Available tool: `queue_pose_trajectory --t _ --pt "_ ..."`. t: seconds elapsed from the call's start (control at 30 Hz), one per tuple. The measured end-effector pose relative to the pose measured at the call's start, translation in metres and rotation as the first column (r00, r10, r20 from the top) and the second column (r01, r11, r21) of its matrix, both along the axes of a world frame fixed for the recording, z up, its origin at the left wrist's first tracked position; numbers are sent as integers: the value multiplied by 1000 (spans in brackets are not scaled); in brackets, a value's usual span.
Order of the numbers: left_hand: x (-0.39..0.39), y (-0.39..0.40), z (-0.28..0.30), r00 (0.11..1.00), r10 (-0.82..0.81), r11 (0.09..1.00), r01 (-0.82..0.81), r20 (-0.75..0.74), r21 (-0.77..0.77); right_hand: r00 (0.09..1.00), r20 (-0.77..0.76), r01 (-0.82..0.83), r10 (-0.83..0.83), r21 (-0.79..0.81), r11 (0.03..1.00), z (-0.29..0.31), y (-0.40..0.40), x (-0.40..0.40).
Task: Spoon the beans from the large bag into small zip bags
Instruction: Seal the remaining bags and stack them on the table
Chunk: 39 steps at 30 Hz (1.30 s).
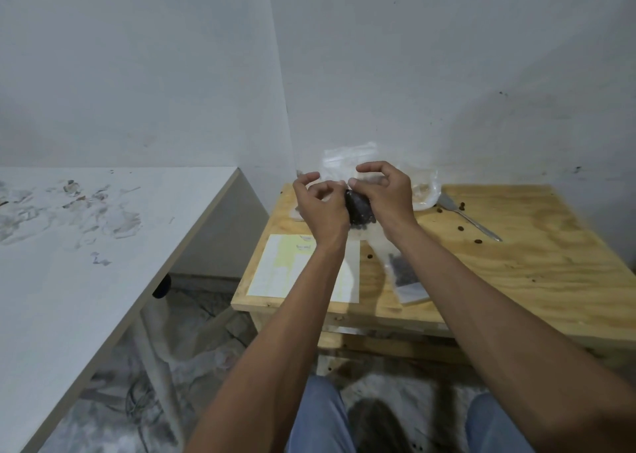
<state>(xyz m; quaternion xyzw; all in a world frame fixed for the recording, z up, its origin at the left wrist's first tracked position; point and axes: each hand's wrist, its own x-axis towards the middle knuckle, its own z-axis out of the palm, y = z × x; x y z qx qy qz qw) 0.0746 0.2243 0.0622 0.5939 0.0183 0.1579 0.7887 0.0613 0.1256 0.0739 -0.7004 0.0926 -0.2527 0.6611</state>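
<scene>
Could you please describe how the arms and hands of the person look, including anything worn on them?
Both arms are bare from the bottom edge of the picture up to the wrists: no sleeves show. The left hand and the right hand wear no gloves, and I can see no watch, ring or bracelet. Low in the picture, the knees are covered by blue trousers.

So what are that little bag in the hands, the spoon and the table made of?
The small zip bag looks like thin clear plastic: the dark beans show through it, and it crumples where both hands pinch its top. The spoon seems to be metal, grey with a dull shine. The table looks like unfinished plywood, pale with wavy grain and a layered edge.
</scene>
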Motion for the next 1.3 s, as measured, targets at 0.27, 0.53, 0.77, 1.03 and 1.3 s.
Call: queue_pose_trajectory --t 0.27,0.53,0.77,1.03,1.3 --pt "-5 2 7 998 31 975 -41 51 218 1000 6 14 -14 -46 999 5 -4 -5" --pt "13 21 7 977 -215 950 208 6 233 993 -16 -115 114 -135 984 3 -14 -5" --pt "18 21 -10 983 -184 959 174 22 223 996 -84 -39 42 34 999 -7 1 10" --pt "56 54 -31 950 -312 910 299 0 287 991 -107 -83 84 13 996 -26 3 40" --pt "127 82 -52 994 -93 906 107 -53 411 955 -246 -219 166 -210 953 -46 25 104"
